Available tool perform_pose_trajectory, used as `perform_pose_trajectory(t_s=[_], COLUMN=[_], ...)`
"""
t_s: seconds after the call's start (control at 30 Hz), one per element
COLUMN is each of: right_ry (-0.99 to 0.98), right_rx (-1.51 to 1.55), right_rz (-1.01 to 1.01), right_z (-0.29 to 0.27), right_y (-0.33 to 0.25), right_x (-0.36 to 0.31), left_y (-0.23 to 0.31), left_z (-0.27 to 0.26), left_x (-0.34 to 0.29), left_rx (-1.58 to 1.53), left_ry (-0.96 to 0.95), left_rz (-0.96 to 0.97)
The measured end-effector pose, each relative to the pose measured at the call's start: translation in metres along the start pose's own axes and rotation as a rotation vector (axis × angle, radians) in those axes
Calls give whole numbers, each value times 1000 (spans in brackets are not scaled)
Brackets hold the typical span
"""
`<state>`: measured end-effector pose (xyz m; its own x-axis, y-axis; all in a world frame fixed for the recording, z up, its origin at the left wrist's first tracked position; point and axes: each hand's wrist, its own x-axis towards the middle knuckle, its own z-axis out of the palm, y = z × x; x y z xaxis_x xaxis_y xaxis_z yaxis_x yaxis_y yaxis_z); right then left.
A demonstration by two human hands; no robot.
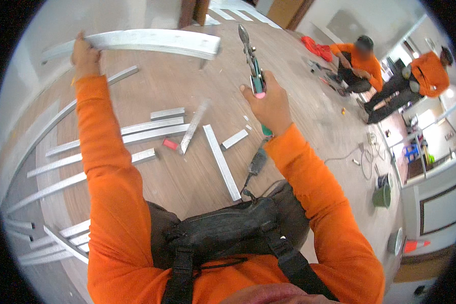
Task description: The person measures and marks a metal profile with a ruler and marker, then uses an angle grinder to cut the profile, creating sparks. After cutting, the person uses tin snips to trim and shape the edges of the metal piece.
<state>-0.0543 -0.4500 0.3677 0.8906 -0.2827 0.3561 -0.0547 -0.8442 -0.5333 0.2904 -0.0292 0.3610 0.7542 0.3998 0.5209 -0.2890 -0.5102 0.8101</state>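
Note:
Out to the far left, my left hand [87, 57] is closed around a long metal stud [157, 40], a silver channel held above the floor with its free end toward the right. My right hand [269, 99] grips a pair of tin snips [248, 53] by the green handles, blades pointing up and away from me. The snips are apart from the stud. Below my hands, short cut metal pieces [234, 139] and a longer strip [222, 162] lie on the floor. A blurred metal piece [193, 126] stands tilted by a small red block [169, 144].
Several metal studs [61, 190] lie at left. A corded power tool [257, 161] rests before my lap. At right are a crouching person [365, 63], a standing person [423, 76], a red cloth [316, 49], loose cable [372, 154], a green bucket [381, 197] and an orange cone [416, 246].

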Motion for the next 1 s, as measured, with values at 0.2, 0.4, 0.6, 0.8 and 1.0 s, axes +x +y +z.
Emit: perform_pose_trajectory(t_s=[0.2,0.4,0.6,0.8,1.0], right_ry=[-95,-73,-80,-65,-84], right_rx=[261,447,375,364,357], right_rz=[44,-103,-204,-220,-213], right_z=[16,26,19,17,11], right_y=[43,56,29,25,20], right_x=[13,9,-4,-7,-7], left_y=[-86,-11,-6,0,-16], left_z=[-52,-9,-25,-27,-33], left_x=[79,54,65,65,79], left_rx=[647,-1393,-1313,-1213,-1244], left_ry=[110,61,142,179,157], left_rz=[348,-207,-181,-131,-87])
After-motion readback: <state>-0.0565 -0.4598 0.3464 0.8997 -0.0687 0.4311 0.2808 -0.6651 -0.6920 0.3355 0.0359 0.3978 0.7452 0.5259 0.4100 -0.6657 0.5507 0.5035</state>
